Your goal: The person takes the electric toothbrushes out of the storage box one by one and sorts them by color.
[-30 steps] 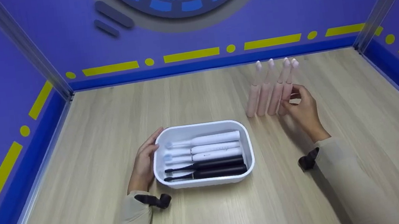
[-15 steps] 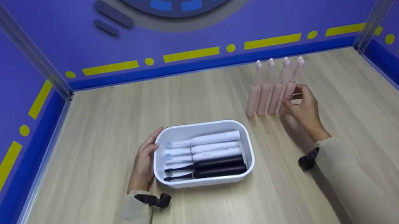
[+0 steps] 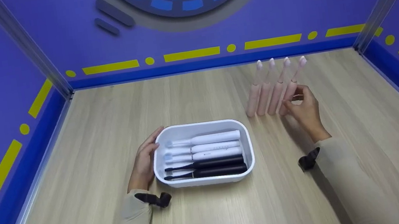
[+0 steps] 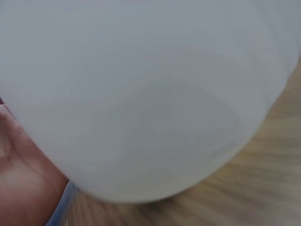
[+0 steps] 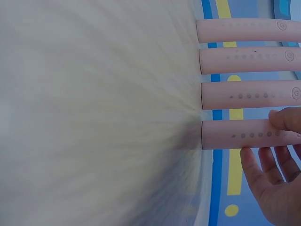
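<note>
Several pink electric toothbrushes (image 3: pixel 263 99) stand upright in a row at the back right of the table. My right hand (image 3: pixel 305 112) pinches the rightmost pink toothbrush (image 5: pixel 235 134) by its handle between thumb and fingers; its base appears to stand on the table. In front and to the left is a white bin (image 3: pixel 208 180). Inside lie three white electric toothbrushes (image 3: pixel 215 138) and two black ones (image 3: pixel 219 171), side by side with heads to the left. My left hand (image 3: pixel 141 165) rests along the bin's left end, fingers extended. The left wrist view shows mostly bin wall (image 4: pixel 141 94).
The wood-grain table (image 3: pixel 114 107) is enclosed by blue panels (image 3: pixel 189 38) at the back and both sides, with metal posts (image 3: pixel 27 46) in the corners. Cameras (image 3: pixel 309 159) are strapped to both wrists.
The rightmost pink toothbrush has shifted right in my right hand, its head swinging away from its neighbour and widening the gap. My left hand and the bin have stayed put.
</note>
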`<state>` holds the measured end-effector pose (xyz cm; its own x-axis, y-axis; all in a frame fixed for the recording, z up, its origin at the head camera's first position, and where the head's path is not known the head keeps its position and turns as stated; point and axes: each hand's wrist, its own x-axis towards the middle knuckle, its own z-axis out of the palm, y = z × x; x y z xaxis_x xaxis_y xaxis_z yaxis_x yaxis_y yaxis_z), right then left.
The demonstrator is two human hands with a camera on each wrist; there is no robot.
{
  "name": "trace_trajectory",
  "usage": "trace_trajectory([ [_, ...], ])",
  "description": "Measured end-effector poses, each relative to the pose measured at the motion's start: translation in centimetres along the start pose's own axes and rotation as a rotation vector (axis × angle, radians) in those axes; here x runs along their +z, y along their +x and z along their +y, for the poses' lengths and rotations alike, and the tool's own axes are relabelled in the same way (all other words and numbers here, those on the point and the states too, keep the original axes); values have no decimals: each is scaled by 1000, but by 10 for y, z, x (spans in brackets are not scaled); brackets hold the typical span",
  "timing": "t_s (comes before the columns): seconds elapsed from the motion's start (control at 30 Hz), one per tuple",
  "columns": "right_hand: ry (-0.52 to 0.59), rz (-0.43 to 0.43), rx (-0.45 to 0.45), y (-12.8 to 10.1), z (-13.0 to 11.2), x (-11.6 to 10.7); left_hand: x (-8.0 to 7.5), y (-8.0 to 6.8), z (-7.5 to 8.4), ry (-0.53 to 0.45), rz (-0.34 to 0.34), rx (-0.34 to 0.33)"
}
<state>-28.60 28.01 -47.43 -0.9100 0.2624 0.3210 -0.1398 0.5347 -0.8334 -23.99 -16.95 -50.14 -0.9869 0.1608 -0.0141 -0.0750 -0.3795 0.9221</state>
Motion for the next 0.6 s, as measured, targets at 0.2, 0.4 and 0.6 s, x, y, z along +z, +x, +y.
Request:
trace_trajectory([
  [0.2,9,2,8,0,0,0,0,0,0,-5,13,-14],
  [0.4,19,-6,4,0,-1,0,0,1,0,-1,25,-16],
  [0.6,-1,-15,15,-1,1,-2,1,1,0,-4,16,-16],
])
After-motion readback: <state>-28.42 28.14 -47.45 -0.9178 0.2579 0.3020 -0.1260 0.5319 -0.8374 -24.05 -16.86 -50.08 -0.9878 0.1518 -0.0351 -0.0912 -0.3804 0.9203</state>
